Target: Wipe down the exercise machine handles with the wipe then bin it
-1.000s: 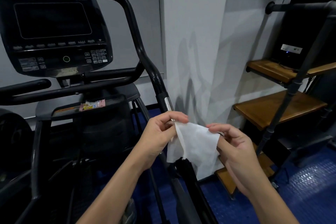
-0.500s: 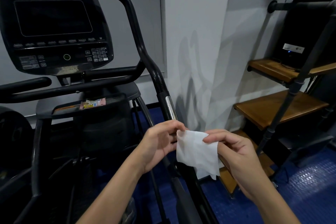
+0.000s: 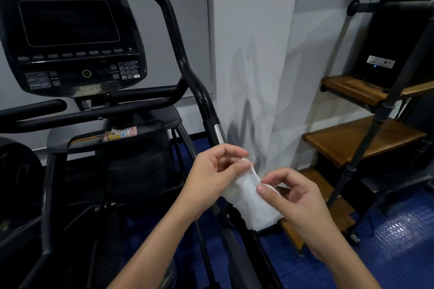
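A white wipe (image 3: 252, 199) is held folded between both hands, low in the middle of the view. My left hand (image 3: 211, 176) pinches its upper corner between thumb and fingers. My right hand (image 3: 293, 199) pinches its right edge with the thumb on top. The black exercise machine fills the left side, with a tall curved handle (image 3: 173, 30) running down to a silver band just above my left hand. A shorter black handle (image 3: 32, 109) juts out at the far left below the console (image 3: 68, 37).
A wooden shelf unit (image 3: 357, 143) on a dark pipe frame stands at the right against the white wall, with a black box on its top board. The floor (image 3: 399, 241) is blue textured matting. A small packet lies on the machine's tray (image 3: 119, 134).
The hands have drawn closer together and the wipe has gone from spread open to folded narrower. The view has shifted slightly.
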The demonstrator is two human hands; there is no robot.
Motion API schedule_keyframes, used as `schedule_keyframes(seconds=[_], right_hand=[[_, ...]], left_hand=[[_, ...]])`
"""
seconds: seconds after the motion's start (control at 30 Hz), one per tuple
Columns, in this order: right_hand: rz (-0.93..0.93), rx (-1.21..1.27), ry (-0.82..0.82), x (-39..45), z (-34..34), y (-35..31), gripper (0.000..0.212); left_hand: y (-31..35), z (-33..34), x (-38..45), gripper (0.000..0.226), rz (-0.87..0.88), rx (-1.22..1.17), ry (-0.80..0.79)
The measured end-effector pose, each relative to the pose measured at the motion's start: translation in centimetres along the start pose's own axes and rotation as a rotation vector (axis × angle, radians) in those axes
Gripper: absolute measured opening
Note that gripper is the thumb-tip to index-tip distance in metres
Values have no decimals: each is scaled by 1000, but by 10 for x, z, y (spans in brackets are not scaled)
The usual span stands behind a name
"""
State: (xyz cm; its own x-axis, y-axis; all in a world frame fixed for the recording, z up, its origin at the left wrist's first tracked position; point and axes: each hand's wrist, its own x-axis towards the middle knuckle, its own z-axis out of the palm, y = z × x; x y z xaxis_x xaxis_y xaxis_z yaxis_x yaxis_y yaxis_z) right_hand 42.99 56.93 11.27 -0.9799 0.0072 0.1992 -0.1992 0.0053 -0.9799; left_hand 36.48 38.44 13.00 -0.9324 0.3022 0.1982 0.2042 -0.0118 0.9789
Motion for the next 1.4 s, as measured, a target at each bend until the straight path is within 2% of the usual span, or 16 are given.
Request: schedule_keyframes(seconds=[0.13,0.27,0.43,0.57,0.7,0.8,1.0,1.1,1.2,1.27,1.33,1.4], right_hand=[[4,19,-10,-2,1,0,8],[23,110,-14,-3,-1,0,11],[60,119,-70,-3,-4,3,28],[52,9,-36,-2,-2,3,7],[16,-54,-10,1,-4,6,3],[-35,-62,15,1,-5,8,9],[57,316,189,5,-10,11,37],[3,177,252,9,-12,9,37],[-128,-42,289,11,-6,0,24],[-216,-141,324,12,-2,-10,18],[-241,-208,301,13,0,-18,13],[-218,-278,261,16,2,-21,12]], left_hand=[[-6,6,-1,8,63,78,58],[-8,9,2,4,51,52,126],[-5,9,2,4,42,66,93],[-9,7,3,4,47,73,101],[-10,4,3,4,23,58,142],[-11,4,3,4,-32,25,191],[-20,-2,5,11,-277,-191,332],[-31,-6,6,9,-356,-114,324],[-38,-7,7,15,-393,124,216],[-38,-4,4,23,-333,275,100],[-33,3,-1,23,-160,363,57],[-23,12,-6,28,2,318,48]])
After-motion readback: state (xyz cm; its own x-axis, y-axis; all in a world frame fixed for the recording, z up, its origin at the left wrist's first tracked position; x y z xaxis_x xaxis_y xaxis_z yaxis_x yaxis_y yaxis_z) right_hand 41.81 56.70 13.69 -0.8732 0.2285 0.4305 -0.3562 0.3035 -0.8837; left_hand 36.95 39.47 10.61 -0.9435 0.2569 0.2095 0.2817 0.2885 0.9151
